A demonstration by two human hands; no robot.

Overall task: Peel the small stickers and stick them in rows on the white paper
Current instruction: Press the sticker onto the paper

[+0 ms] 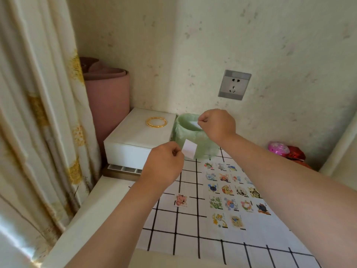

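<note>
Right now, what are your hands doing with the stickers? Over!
Left hand pinches a white square. Right hand pinches a white scrap over the green bin. Stickers sit in rows on the white paper.

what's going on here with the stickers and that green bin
A person's left hand pinches a small white rectangular slip; the right hand pinches a white paper scrap over the green-bag-lined bin. The white paper sheet carries several rows of small cartoon stickers, and one pink sticker lies apart on the black-gridded cloth.
</note>
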